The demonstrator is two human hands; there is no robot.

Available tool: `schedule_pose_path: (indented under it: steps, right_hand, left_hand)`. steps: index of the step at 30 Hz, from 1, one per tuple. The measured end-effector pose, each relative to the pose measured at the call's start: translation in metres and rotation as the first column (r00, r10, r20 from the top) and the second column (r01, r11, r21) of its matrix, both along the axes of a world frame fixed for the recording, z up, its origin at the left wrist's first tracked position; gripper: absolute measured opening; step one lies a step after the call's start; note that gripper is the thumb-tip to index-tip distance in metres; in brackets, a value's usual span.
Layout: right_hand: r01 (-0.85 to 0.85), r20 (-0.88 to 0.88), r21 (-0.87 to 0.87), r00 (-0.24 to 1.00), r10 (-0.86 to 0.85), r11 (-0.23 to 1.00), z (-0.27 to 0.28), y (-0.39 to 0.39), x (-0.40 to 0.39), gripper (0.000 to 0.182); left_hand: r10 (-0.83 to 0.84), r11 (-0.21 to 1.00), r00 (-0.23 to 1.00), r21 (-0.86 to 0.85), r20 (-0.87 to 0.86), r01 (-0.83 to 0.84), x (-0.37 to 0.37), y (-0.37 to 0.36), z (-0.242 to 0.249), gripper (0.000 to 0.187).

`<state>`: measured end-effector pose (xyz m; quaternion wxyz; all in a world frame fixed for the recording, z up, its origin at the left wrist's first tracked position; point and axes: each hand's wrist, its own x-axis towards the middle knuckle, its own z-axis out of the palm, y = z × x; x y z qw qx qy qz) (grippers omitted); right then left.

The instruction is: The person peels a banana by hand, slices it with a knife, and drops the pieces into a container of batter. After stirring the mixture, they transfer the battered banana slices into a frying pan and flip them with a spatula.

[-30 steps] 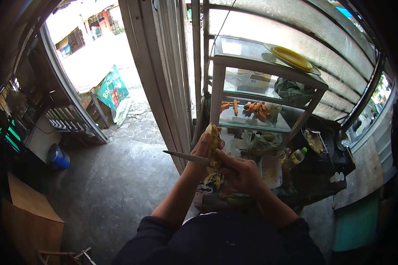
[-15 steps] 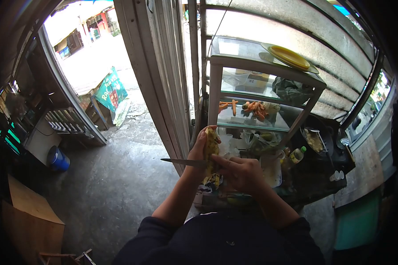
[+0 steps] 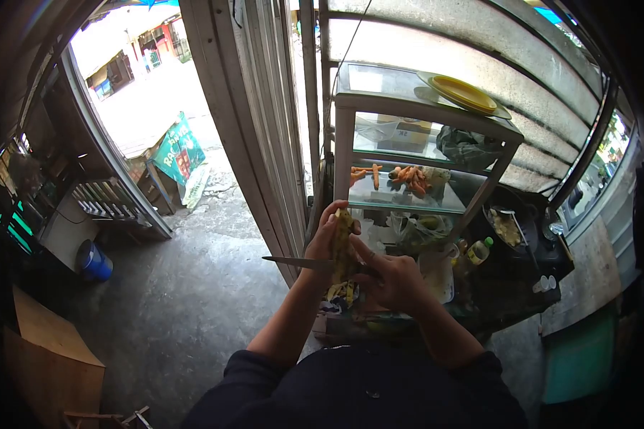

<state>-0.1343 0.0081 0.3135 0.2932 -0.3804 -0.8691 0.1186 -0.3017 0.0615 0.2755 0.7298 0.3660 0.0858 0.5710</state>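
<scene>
My left hand (image 3: 322, 239) is wrapped round a yellow, dark-mottled banana (image 3: 341, 239), which stands roughly upright in it. In my right hand (image 3: 395, 280) is a knife (image 3: 293, 262), its blade passing across the near side of the banana and pointing left over my left wrist. The right index finger is stretched toward the fruit, while the other fingers curl round the handle, which is mostly hidden. Yellow and dark peels (image 3: 347, 292) lie just below the hands.
A glass display case (image 3: 429, 107) stands ahead, with orange-brown fried pieces (image 3: 411, 177) on its shelf and yellow plates (image 3: 465, 94) on top. To the right are a bottle (image 3: 479, 250), a pan (image 3: 508, 229) and small cups (image 3: 544, 284). A blue bucket (image 3: 94, 261) sits at left.
The right index finger has lifted and straightened slightly off the banana. The banana has turned a little in my left hand. The knife blade stays almost in place.
</scene>
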Motion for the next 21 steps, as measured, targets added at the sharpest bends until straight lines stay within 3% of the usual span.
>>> schedule_pose_path:
  steps: [8, 17, 20, 21]
  right_hand:
    - [0.04, 0.006, 0.062, 0.999, -0.041, 0.997, -0.002, -0.001, 0.001, 0.058]
    - [0.055, -0.052, -0.012, 0.997, -0.056, 0.998, -0.007, 0.001, -0.004, 0.053]
    - [0.0, -0.16, 0.007, 0.987, 0.001, 1.0, -0.01, 0.004, -0.004, 0.062]
    - [-0.031, -0.154, -0.095, 0.988, 0.016, 0.995, -0.009, 0.005, -0.002, 0.067]
  left_hand:
    - [-0.022, 0.999, 0.999, -0.025, 0.03, 0.023, 0.004, -0.005, -0.004, 0.035]
    - [-0.017, 1.0, 1.0, 0.0, 0.0, 0.017, -0.002, -0.001, -0.012, 0.036]
    - [-0.03, 1.0, 0.999, 0.008, 0.018, 0.03, -0.003, 0.0, -0.013, 0.037]
    - [-0.03, 1.0, 0.999, 0.009, 0.018, 0.029, -0.004, 0.0, -0.012, 0.037]
